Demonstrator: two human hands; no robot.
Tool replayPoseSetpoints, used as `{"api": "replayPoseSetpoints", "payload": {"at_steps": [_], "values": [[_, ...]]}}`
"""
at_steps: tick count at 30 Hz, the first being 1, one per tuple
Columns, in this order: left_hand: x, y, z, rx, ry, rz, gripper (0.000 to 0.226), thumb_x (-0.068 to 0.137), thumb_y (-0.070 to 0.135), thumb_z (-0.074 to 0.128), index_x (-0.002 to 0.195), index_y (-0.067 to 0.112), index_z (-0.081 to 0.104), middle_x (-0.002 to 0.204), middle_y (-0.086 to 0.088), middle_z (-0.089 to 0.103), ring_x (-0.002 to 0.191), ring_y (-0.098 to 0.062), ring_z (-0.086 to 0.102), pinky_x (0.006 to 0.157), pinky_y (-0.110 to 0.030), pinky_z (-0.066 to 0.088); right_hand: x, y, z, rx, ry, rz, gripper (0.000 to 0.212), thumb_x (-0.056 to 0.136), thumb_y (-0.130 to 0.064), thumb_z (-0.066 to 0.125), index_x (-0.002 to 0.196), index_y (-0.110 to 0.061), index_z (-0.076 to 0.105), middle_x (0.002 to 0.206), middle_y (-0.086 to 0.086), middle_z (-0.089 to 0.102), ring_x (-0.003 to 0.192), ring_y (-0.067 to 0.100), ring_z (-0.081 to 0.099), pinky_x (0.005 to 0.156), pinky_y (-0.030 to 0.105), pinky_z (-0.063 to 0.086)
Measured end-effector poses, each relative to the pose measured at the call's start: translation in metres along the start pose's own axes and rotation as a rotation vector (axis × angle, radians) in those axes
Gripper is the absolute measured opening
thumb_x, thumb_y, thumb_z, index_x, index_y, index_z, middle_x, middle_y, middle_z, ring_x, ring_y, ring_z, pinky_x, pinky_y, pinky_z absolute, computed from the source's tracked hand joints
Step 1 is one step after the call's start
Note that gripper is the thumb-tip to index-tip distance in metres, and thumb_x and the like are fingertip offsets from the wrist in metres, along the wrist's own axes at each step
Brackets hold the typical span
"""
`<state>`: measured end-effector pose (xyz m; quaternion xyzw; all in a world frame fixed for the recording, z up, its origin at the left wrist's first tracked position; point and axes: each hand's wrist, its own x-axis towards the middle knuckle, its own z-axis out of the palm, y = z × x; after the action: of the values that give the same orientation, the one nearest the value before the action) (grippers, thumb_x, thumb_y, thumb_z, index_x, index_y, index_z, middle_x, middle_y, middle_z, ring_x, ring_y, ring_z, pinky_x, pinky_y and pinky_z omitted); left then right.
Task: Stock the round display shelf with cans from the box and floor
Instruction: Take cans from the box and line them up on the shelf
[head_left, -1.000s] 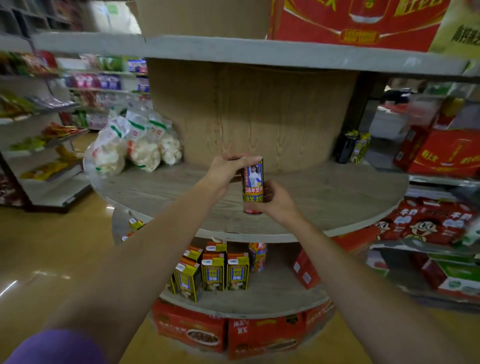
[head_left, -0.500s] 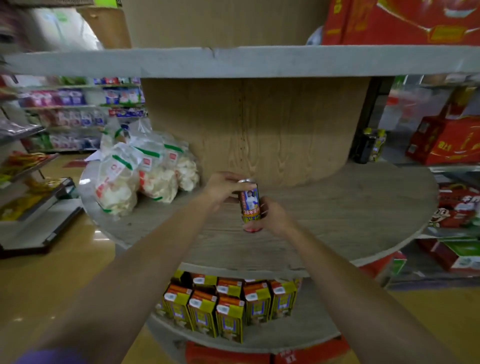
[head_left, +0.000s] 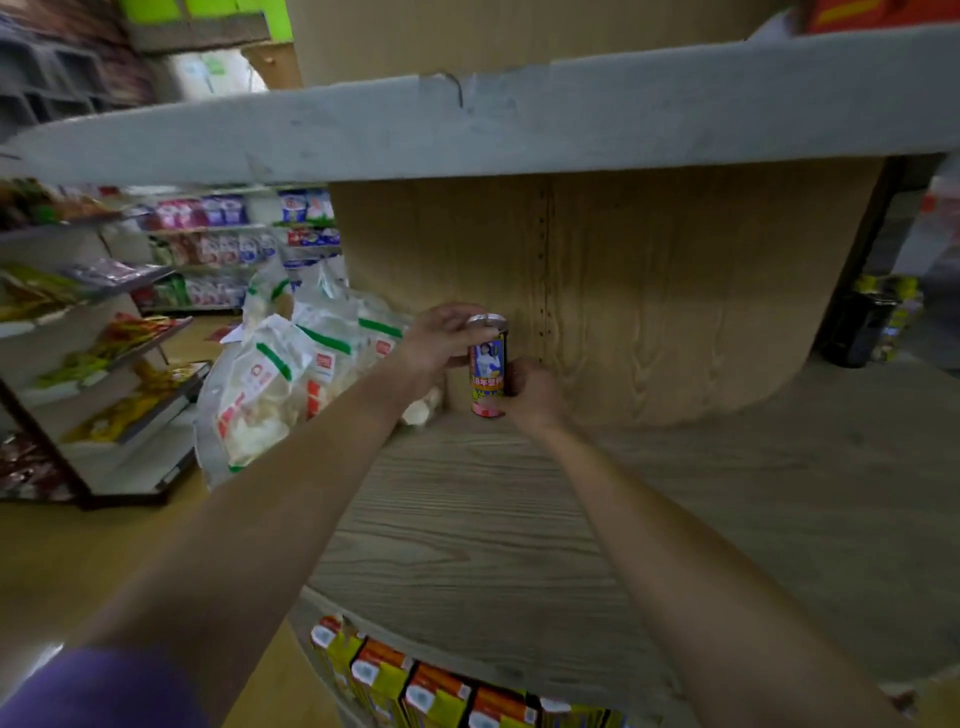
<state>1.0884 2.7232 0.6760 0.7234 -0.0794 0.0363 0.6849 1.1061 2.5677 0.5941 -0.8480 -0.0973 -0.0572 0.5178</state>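
A tall slim can (head_left: 487, 371) with a red, blue and yellow label stands upright at the back of the round wooden shelf (head_left: 519, 519), close to the shelf's wooden centre column (head_left: 649, 291). My left hand (head_left: 439, 338) grips the can's top rim from the left. My right hand (head_left: 530, 387) holds the lower part of the can from the right. Whether the can's base touches the shelf board I cannot tell.
White snack bags (head_left: 291, 374) lie on the shelf just left of the can. The upper tier's grey rim (head_left: 467, 124) overhangs my arms. Yellow and orange cartons (head_left: 426, 691) fill the tier below. Dark bottles (head_left: 862, 322) stand far right. Store racks (head_left: 104, 338) line the left.
Both hands have carried the can farther in over the shelf, from mid-board to the centre column beside the snack bags. My head has moved closer and lower.
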Motion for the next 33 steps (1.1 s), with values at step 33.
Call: {"api": "replayPoseSetpoints", "payload": {"at_steps": [33], "values": [[0.044,-0.058,-0.060,0.775,0.040,0.088,0.020,0.088,0.021,0.065,0.107,0.016,0.068,0.103,-0.005,0.070,0.098,-0.021,0.064,0.078,-0.025,0.045,0.036,0.006,0.074,-0.445,0.076,0.177,0.035,0.083,-0.041,0.064,0.102,-0.013,0.071,0.103,0.012,0.071,0.098,0.028,0.067,0.068,0.027,0.042]]}}
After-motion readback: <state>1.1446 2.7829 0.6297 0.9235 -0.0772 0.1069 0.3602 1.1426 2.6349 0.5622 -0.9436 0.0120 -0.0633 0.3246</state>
